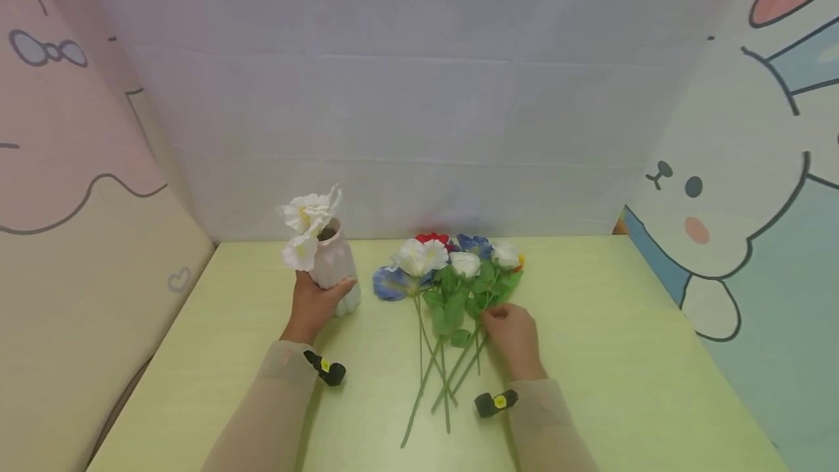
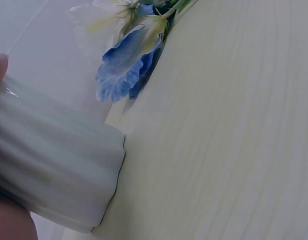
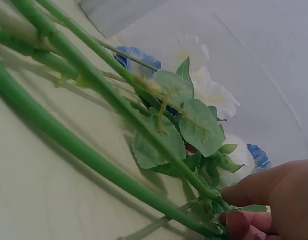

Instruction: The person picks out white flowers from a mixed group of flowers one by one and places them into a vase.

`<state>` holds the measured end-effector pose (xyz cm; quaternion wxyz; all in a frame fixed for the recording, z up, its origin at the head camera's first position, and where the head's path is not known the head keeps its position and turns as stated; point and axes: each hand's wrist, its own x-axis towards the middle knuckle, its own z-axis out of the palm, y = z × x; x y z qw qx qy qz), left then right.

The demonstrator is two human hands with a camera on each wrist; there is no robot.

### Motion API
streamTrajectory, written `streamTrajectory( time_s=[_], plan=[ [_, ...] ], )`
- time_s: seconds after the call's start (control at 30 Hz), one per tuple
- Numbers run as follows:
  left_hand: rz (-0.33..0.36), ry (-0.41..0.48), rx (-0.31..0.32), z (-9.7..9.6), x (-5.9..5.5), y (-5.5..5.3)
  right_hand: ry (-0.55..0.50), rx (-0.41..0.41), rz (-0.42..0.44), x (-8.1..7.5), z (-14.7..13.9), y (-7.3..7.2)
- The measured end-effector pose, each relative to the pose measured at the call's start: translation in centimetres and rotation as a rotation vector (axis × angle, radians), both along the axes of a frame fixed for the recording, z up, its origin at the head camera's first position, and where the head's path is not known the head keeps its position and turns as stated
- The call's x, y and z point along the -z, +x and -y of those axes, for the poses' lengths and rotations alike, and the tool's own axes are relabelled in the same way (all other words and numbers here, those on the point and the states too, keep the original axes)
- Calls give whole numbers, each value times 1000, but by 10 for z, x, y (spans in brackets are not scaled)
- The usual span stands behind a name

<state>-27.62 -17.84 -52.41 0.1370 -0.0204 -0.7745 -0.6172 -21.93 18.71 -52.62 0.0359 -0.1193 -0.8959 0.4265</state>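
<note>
At the far left, a printed panel in pink and cream stands beside the tabletop, which is pale yellow. Next comes the left hand, its sleeve beige and its wrist carrying a small black device. This hand's grip is wrapped around a white, ribbed vase, fingers on the left side and thumb on the right. The vase leans a little leftward in the head view; white flowers stand in its mouth and droop over its left rim.

To the right, near the middle of the tabletop, lies a loose bunch of flowers. A blue flower is the nearest to the vase, beside a ruffled white flower. A red flower shows behind, then a white rose, another blue flower and a second white rose. Green leaves spread below the blooms, and the stems cross toward the near edge.

At the bunch's right side, the right hand has its grip pinching a green stem between thumb and fingers; which bloom it bears I cannot tell. Farthest right, a rabbit drawing covers another panel.
</note>
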Motion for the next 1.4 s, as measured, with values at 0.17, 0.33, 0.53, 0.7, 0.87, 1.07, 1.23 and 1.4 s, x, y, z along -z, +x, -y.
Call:
streamTrajectory(
  time_s=[0.17, 0.33, 0.53, 0.7, 0.87, 1.07, 1.23, 1.4],
  plan=[
    [-3, 3, 6, -1, -1, 0, -5, 14, 29, 3, 1, -2],
    [4, 7, 10, -2, -1, -1, -40, 32, 53, 6, -2, -5],
    [10, 1, -7, -2, -2, 1, -192, 41, 94, -1, -2, -3],
    [2, 7, -1, -3, -2, 2, -254, 56, 109, -4, -3, -3],
    [-8, -1, -5, -3, -1, 2, -252, 41, 92, -6, -4, -3],
    [-8, 11, -3, -3, -1, 3, -259, 31, 95, -10, -6, -4],
    [-3, 10, -1, -3, -1, 2, -316, 31, 91, -17, -6, -4],
    [10, 5, -2, -3, 0, 1, -415, 40, 69, -22, -4, -6]
  ],
)
